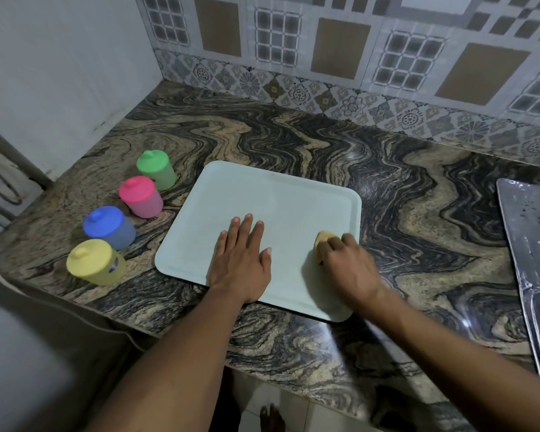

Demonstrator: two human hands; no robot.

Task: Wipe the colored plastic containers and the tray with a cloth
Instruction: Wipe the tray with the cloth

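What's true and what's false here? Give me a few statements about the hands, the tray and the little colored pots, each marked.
1. The left hand lies flat on the tray. True.
2. The right hand grips a cloth on the tray. True.
3. The blue container stands on the tray. False: it stands on the countertop, left of the tray.
4. The green container is nearest the person. False: the yellow container is nearest; green is farthest.
5. The pink container has no lid. False: its lid is on.

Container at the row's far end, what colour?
Green; the green plastic container shows best in the head view.
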